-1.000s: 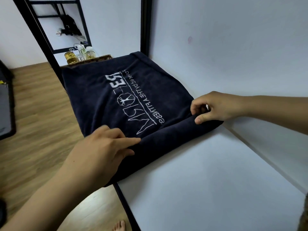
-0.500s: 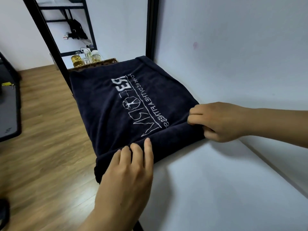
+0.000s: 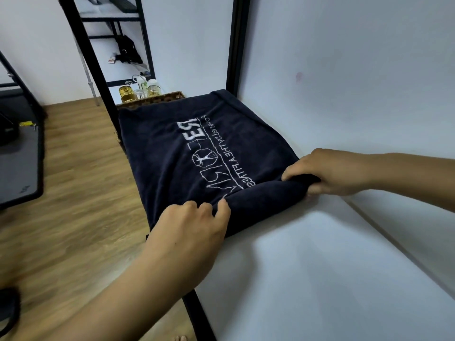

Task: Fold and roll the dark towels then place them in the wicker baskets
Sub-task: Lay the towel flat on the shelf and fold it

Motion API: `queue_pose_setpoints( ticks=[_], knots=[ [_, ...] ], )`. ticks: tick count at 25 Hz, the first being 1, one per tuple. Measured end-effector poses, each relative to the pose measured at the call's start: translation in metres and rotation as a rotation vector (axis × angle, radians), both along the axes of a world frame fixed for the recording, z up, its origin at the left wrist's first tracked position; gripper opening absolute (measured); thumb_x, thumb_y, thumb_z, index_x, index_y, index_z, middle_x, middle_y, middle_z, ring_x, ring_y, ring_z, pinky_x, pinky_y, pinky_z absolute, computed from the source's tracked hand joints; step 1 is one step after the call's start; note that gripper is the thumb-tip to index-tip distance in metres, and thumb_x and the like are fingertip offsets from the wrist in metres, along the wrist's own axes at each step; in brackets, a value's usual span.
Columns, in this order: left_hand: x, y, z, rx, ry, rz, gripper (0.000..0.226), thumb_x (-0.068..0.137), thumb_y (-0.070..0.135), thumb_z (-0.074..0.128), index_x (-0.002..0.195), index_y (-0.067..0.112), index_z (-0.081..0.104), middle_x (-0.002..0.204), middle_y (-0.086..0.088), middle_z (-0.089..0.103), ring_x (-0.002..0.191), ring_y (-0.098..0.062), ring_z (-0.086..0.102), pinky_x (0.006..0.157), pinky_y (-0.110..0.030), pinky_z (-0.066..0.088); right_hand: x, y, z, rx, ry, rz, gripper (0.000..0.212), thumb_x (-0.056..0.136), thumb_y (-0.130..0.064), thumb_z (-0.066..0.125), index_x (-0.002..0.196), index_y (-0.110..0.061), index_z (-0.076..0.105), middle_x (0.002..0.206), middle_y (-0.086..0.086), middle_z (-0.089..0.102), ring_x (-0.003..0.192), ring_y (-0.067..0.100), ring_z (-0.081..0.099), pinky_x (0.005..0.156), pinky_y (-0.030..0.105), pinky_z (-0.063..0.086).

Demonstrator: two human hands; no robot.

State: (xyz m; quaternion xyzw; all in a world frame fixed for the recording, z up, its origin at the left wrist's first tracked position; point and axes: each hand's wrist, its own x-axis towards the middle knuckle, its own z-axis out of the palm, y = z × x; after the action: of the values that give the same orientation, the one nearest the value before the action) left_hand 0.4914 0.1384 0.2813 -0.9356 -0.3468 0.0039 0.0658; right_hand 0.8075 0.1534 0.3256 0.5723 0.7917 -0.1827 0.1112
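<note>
Both hands on the near edge of the dark towel [image 3: 197, 153] — roll just starting.

Towel lies flat on the white surface [image 3: 320, 267], logo up, left side over the frame edge, far edge just beside a wicker basket [image 3: 157, 98]. Near edge is turned up into a thick lip. Left hand [image 3: 192, 230] sits on the lip's left part w/ fingers curled over it, forearm coming in from near-left. Right hand [image 3: 330, 173] grips the lip's right end, fingers hooked over the top, forearm about level from the right. Cloth is prob. soft, light & floppy, not slippery — it won't keep shape alone, so hold both ends of the lip w/ even tension, else the roll may cone or sag mid-way.
</note>
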Motion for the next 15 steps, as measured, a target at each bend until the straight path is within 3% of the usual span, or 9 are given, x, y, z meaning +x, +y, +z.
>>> queue_pose_setpoints(
  ticks=[1,3,5,7,9,12,15],
  knots=[
    [0.000,-0.004,0.007,-0.027,0.016,-0.016,0.070,0.064,0.042,0.087,0.122,0.009,0.066,0.065,-0.001,0.060,0.051,-0.025,0.057,0.041,-0.029,0.033,0.000,0.000,0.004,-0.066,0.033,-0.043,0.038,0.081,-0.020,0.077,0.110,-0.040,0.061,0.088,-0.027,0.064,0.084,-0.002,0.059,0.073,0.020,0.048],
    [0.000,-0.013,0.013,-0.068,-0.077,-0.016,0.059,0.092,0.056,0.056,0.139,0.023,0.045,0.091,0.004,0.065,0.082,-0.023,0.065,0.058,-0.033,0.039,-0.002,0.001,0.013,-0.206,0.038,-0.084,0.039,0.079,-0.020,0.081,0.107,-0.042,0.064,0.086,-0.036,0.062,0.083,-0.009,0.059,0.070,0.012,0.046],
    [-0.001,-0.019,0.016,-0.197,-0.093,0.024,0.052,0.099,0.060,0.037,0.143,0.034,0.030,0.114,0.006,0.063,0.103,-0.022,0.062,0.070,-0.035,0.037,0.002,-0.001,0.016,-0.353,0.073,-0.135,0.038,0.078,-0.018,0.082,0.106,-0.040,0.069,0.091,-0.031,0.068,0.086,-0.007,0.063,0.075,0.013,0.048],
    [-0.003,-0.019,0.021,-0.327,-0.068,0.033,0.050,0.099,0.062,0.035,0.142,0.039,0.028,0.116,0.007,0.064,0.103,-0.021,0.061,0.075,-0.035,0.041,0.010,-0.005,0.013,-0.493,0.188,-0.222,0.034,0.081,-0.014,0.080,0.107,-0.033,0.073,0.100,-0.017,0.074,0.095,0.004,0.069,0.084,0.022,0.053],
    [-0.009,-0.014,0.025,-0.499,-0.089,0.039,0.044,0.099,0.062,0.036,0.137,0.042,0.025,0.103,0.004,0.067,0.096,-0.018,0.063,0.076,-0.033,0.045,0.014,-0.008,0.010,-0.529,0.317,-0.318,0.028,0.086,-0.013,0.075,0.110,-0.027,0.074,0.106,-0.007,0.075,0.103,0.012,0.070,0.088,0.025,0.054],
    [-0.014,-0.006,0.030,-0.675,-0.168,0.088,0.029,0.096,0.062,0.042,0.111,0.045,0.024,0.082,0.008,0.062,0.078,-0.010,0.061,0.073,-0.029,0.048,0.018,-0.008,0.003,-0.473,0.426,-0.397,0.021,0.090,-0.017,0.071,0.109,-0.025,0.074,0.108,-0.006,0.075,0.103,0.011,0.069,0.086,0.021,0.053],
    [-0.015,0.001,0.030,-0.610,-0.219,0.110,0.028,0.092,0.064,0.046,0.101,0.045,0.028,0.100,0.027,0.046,0.089,-0.006,0.055,0.077,-0.027,0.046,0.020,-0.007,-0.002,-0.371,0.373,-0.379,0.015,0.090,-0.025,0.072,0.102,-0.032,0.076,0.102,-0.008,0.074,0.095,0.006,0.069,0.084,0.020,0.052]
  ],
)
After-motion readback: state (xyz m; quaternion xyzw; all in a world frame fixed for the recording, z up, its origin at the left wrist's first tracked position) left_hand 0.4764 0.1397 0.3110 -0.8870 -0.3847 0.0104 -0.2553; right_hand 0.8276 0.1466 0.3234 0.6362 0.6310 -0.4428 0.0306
